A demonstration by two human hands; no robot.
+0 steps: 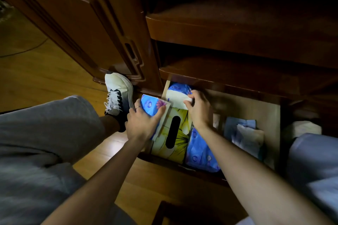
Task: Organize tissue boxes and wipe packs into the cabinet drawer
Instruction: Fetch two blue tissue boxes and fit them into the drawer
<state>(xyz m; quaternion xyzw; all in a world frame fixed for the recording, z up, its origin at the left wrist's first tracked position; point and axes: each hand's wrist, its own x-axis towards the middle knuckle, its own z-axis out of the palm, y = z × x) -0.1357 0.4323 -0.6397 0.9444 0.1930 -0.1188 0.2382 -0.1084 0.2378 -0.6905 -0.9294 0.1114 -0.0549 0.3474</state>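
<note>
Head view: left hand (141, 122) grips a blue wipe pack (150, 105); right hand (198, 109) pinches a white pack (176, 99).

Left hand (141, 121): fingers spread and curled over a blue pack, a ring on one finger.
Right hand (198, 109): fingertips pinching a white pack.
Arms: both bare forearms extended forward, roughly parallel.
</note>
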